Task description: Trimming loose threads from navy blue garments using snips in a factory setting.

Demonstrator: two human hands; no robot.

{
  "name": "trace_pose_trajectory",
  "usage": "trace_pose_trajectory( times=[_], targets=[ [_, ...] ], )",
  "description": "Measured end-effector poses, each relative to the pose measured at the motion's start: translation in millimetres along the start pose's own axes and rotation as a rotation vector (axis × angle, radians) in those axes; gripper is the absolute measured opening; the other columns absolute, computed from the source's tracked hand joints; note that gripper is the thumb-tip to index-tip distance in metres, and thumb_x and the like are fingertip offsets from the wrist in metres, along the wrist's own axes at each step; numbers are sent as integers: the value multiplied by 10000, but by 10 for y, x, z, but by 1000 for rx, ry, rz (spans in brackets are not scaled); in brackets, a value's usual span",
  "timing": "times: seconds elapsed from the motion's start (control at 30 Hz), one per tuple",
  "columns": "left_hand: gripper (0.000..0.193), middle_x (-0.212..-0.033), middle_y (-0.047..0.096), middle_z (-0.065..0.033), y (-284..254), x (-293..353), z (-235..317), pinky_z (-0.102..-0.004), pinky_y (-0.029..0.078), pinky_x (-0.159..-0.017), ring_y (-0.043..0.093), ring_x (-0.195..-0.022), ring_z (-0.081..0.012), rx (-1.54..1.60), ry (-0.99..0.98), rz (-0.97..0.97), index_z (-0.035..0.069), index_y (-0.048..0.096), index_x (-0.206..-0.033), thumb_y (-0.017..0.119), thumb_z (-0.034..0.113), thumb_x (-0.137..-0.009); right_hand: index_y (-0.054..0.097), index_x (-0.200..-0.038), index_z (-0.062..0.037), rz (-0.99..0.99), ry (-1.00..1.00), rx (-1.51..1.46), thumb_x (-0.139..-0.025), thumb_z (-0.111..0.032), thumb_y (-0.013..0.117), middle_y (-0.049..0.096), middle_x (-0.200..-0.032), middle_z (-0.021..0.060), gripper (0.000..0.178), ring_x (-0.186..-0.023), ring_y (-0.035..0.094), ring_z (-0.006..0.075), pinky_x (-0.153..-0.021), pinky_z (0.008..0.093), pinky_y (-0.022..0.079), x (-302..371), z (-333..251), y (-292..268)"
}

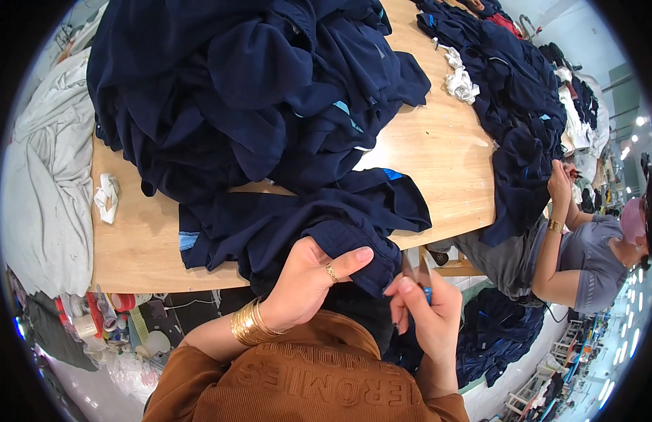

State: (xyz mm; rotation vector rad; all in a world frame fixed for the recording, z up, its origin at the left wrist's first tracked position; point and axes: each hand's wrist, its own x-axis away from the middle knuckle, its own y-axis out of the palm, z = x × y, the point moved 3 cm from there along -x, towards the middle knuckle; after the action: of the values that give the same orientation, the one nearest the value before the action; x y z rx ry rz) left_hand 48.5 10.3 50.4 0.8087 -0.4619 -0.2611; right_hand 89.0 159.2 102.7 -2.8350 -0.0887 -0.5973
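Observation:
A navy garment (298,218) with a light blue patch at one end lies across the table's near edge. My left hand (305,278) is closed on its gathered elastic waistband (347,243), thumb on top and the fingers hidden beneath the cloth. Just right of that band, my right hand (433,313) grips small thread snips (426,271) with a blue part showing at the fingers. The metal blades point up and away from me, close beside the fabric's edge. Whether they touch the cloth, I cannot tell.
A big heap of navy garments (199,84) covers the far left of the wooden table (452,169). Grey cloth (51,176) hangs at the left, near a white strip (106,198). A co-worker (586,260) handles navy cloth at right. More navy garments (502,330) lie below the table.

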Motion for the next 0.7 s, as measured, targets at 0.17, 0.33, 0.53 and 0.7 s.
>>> trace_pose_trajectory(
  times=[0.17, 0.33, 0.53, 0.7],
  targets=[
    [204, -921, 626, -45, 25, 9, 0, -256, 509, -742, 605, -833, -109, -4, -42, -23, -17, 582, -976, 619, 138, -848, 597, -878, -41, 258, -432, 396, -723, -104, 701, 636, -757, 35, 196, -531, 491, 92, -508, 212, 410, 3, -111, -52],
    [202, -949, 620, -40, 11, -7, -29, -255, 502, -753, 593, -850, -100, 32, -89, -41, -3, 578, -1006, 593, 144, -868, 584, -930, -49, 272, -551, 481, -615, -220, 796, 541, -681, 4, 416, -523, 453, 103, -486, 216, 371, 15, -11, -163],
    [206, -957, 613, -22, 8, -4, -37, -257, 484, -788, 582, -871, -92, 34, -133, -74, 16, 576, -1017, 561, 179, -892, 610, -816, -59, 346, -609, 515, -641, -230, 783, 544, -637, 1, 299, -518, 447, 120, -465, 238, 356, 25, -122, -180],
    [201, -947, 608, -14, 34, -19, -33, -246, 472, -790, 574, -863, -85, 33, -143, -102, 26, 573, -1011, 552, 191, -898, 608, -785, -80, 393, -713, 870, -632, -239, 776, 547, -629, 0, 278, -498, 436, 167, -446, 270, 346, 14, -126, -165]
  ],
)
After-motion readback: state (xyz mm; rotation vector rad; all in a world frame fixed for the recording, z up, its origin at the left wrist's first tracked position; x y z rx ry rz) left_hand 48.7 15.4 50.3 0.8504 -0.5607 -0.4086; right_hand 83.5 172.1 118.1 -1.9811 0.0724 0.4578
